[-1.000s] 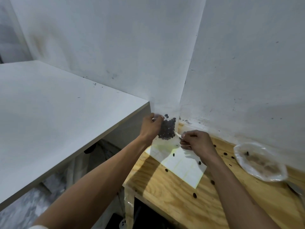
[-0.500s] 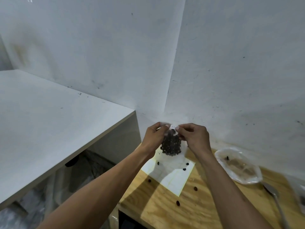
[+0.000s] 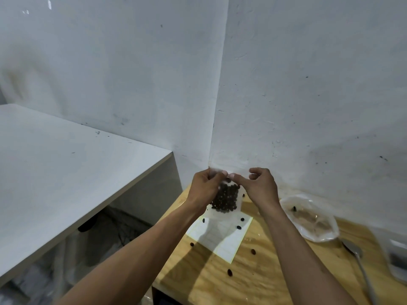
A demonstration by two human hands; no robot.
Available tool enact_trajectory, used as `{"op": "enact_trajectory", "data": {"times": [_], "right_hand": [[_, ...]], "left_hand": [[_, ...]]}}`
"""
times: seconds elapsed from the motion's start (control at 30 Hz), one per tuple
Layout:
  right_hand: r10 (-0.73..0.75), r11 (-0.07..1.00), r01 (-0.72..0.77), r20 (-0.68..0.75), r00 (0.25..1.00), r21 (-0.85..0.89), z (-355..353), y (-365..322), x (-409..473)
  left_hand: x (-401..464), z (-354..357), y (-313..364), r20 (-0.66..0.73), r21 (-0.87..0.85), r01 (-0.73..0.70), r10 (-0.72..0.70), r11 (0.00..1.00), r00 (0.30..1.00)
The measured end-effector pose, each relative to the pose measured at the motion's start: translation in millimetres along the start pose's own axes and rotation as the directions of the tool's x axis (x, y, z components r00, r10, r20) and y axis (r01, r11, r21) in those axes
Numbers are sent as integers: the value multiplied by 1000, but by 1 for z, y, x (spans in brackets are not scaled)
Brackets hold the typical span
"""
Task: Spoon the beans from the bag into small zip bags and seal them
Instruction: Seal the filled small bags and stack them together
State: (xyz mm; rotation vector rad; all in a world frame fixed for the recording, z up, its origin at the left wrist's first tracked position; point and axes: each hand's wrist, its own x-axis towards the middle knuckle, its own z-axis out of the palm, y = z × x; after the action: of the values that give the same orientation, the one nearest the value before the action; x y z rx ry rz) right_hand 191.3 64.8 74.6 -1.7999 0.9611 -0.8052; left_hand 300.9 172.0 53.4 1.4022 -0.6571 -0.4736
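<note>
On my screen the left hand [image 3: 203, 190] pinches the top edge of the small zip bag [image 3: 226, 198] of dark beans, held above the wooden table [image 3: 264, 271]. The right hand [image 3: 258, 188] pinches the same edge. Farther right lie a near-empty plastic bag [image 3: 310, 219] and a metal spoon [image 3: 357, 263].

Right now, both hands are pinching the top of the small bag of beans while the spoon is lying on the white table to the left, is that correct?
Not quite: in the head view the spoon lies on the wooden table to the right, not the white one. Both hands, left and right, do pinch the top of the small bag of beans.
</note>
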Motion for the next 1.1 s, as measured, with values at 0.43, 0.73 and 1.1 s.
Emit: {"op": "enact_trajectory", "data": {"times": [0.43, 0.73, 1.1], "right_hand": [[-55, 997, 49, 94, 994, 63, -8, 18, -1], [-34, 978, -26, 284, 958, 205, -39, 30, -9], [97, 946, -75, -57, 994, 316, -127, 86, -5]], "left_hand": [[-1, 15, -4, -36, -4, 103, -103, 995, 994], [2, 34, 7, -20, -64, 87, -89, 994, 996], [-14, 117, -13, 289, 29, 129, -132, 991, 948]]}}
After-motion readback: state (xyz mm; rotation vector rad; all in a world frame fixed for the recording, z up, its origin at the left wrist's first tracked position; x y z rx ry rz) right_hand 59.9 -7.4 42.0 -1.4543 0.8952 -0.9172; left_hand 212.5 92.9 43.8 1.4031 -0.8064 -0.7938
